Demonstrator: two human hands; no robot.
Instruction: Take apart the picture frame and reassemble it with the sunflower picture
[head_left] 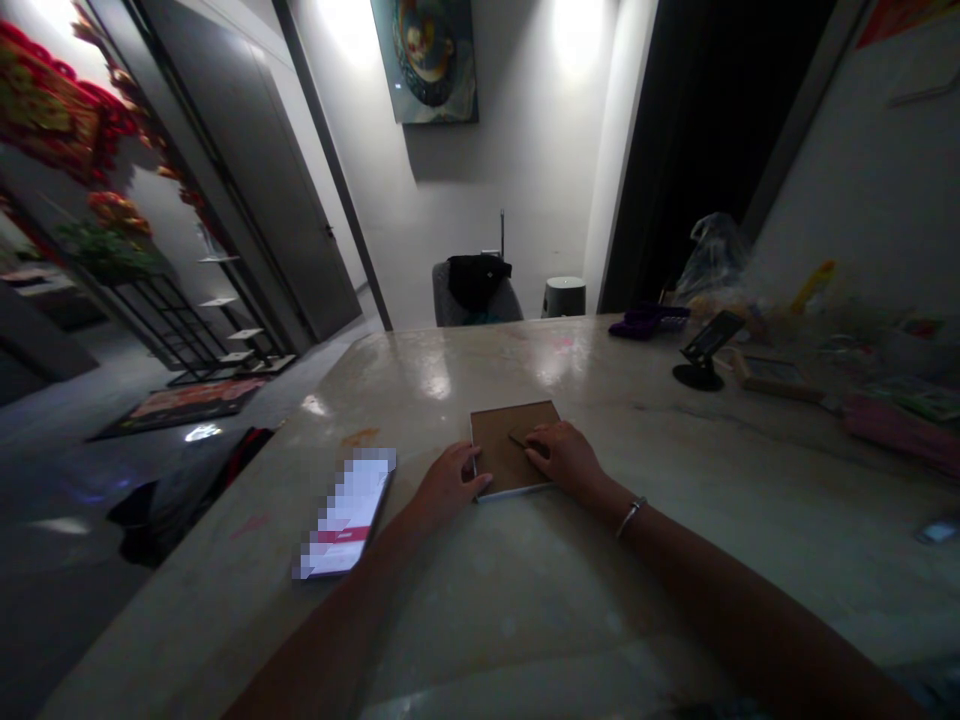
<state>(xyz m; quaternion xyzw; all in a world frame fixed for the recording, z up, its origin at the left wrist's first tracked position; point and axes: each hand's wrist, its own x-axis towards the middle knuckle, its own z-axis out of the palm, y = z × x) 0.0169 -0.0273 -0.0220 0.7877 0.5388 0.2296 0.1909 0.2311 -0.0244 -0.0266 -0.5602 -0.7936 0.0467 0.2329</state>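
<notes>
A flat square piece like the back of a picture frame (499, 430) lies on the table in front of me, a brown board with a thin pale rim. My left hand (452, 478) grips its left edge, thumb over the near left corner and fingers along the side. On the board, my right hand (566, 457) has its fingers closed at a small thin dark strip (517, 438), whose right end they cover. A silver bracelet circles my right wrist. Left of my left hand lies a phone (352, 510) with a lit, partly blurred screen.
The pale stone table (510, 620) has a black phone stand (705, 350), a wooden frame (776, 372), a purple item (649, 320) and a plastic bag (712, 260) along its right side. A chair (442, 290) with black cloth stands beyond the far edge.
</notes>
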